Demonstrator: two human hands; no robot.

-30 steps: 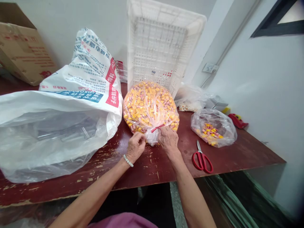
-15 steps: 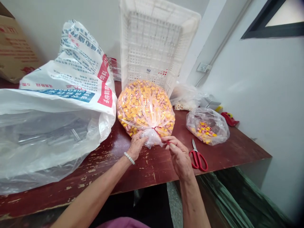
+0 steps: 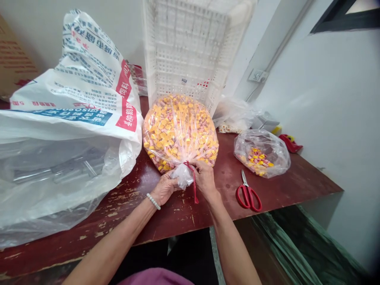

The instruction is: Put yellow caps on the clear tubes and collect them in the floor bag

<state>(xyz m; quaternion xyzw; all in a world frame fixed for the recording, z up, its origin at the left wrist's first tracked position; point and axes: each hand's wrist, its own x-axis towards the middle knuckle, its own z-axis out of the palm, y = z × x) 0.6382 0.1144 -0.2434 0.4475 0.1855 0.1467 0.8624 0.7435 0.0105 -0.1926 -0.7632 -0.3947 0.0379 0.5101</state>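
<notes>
A clear plastic bag (image 3: 181,126) full of small yellow-capped pieces rests on the table, its gathered neck towards me. Red string (image 3: 194,186) is wound around the neck, and a loose tail of it hangs down. My left hand (image 3: 165,187), with a bead bracelet on the wrist, is closed on the bunched bag end from the left. At the right of the neck, my right hand (image 3: 204,177) has its fingers closed at the string; the fingertips are partly hidden. Red-handled scissors (image 3: 248,194) lie on the table to the right of this hand.
A large white printed sack (image 3: 97,99) with clear plastic in its mouth covers the left of the worn red table (image 3: 175,221). Behind the bag leans a white plastic crate (image 3: 190,43). A smaller bag (image 3: 277,148) with similar pieces sits at right. A cardboard box (image 3: 14,59) stands far left.
My right hand has moved left and up against the bag's neck. The string's tail, earlier pulled out to the right in its fingers, now hangs down. My left hand still grips the bag end.
</notes>
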